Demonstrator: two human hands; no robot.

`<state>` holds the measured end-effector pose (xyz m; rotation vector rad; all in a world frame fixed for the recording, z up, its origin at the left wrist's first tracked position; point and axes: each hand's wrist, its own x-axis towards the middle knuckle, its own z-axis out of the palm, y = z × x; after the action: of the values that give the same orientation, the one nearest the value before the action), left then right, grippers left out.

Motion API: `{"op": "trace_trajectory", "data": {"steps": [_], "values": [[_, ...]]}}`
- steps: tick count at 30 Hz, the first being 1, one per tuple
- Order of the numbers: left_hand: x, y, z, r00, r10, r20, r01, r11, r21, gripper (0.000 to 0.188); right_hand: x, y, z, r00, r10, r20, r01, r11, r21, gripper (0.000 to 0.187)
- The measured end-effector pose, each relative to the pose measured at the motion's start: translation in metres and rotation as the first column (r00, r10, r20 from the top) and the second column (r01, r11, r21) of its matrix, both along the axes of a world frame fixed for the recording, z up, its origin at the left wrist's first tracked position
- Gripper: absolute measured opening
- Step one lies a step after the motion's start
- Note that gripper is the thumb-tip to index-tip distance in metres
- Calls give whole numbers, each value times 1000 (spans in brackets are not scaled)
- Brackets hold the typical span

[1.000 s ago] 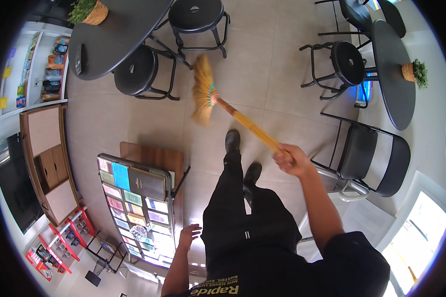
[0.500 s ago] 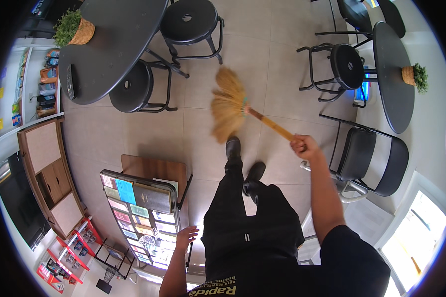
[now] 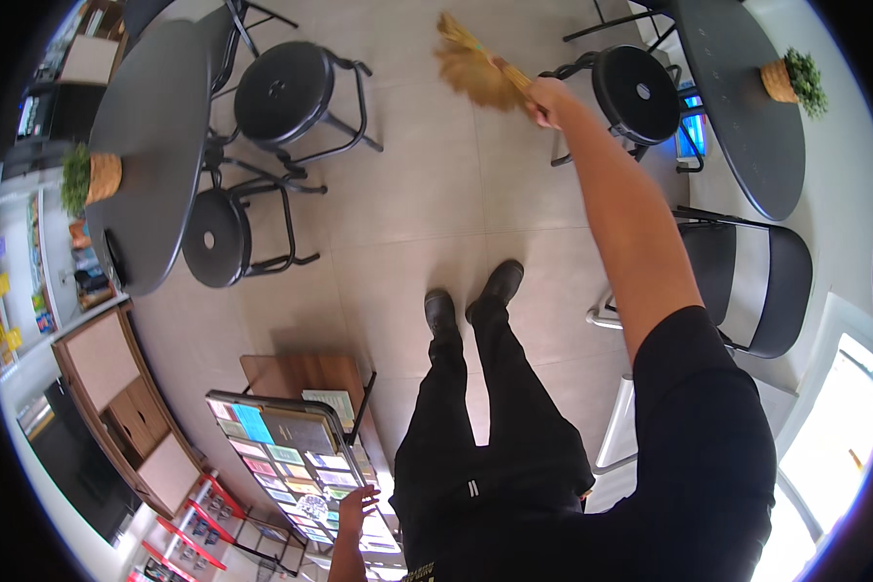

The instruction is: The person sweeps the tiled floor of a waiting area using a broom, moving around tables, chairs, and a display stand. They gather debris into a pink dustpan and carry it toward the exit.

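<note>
Right hand (image 3: 545,103) closed around the broom (image 3: 501,64), I see on my feed blurred bristles (image 3: 480,83) fanned just left of that grip; a round stool (image 3: 621,85) stands to its right, the left hand (image 3: 355,508) loosely open well behind.

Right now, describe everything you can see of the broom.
The broom has a tan, straw-like head, flared into a fan and blurred, narrowing to a reddish-brown neck. Only a short stretch of its yellowish handle shows; the right hand grips it, and the rest is hidden. The head points forward and to the left, over the tiled floor, between black stools on either side. Whether the bristles touch the floor can't be told.
</note>
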<state>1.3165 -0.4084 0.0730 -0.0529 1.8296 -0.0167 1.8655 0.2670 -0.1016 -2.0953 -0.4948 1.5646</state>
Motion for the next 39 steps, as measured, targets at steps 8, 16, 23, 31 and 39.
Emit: {"op": "trace_trajectory", "data": {"steps": [8,16,23,31,39], "values": [[65,86,-4,988,-153,38,154,988,-19,44,66,-87,15,968,10,-249,70,949,309,38],[58,187,-32,946,-310,92,305,950,62,41,77,-416,69,936,28,-350,-63,994,-87,16],[19,310,-72,809,-570,145,572,819,32,36,36,-599,187,984,-154,-87,89,855,-512,33],[15,440,-66,783,-618,63,608,783,129,38,-28,-542,186,985,-152,82,172,803,-571,38],[2,497,-54,619,-785,35,780,619,89,38,-85,-340,35,986,-46,158,83,967,-241,39]]}}
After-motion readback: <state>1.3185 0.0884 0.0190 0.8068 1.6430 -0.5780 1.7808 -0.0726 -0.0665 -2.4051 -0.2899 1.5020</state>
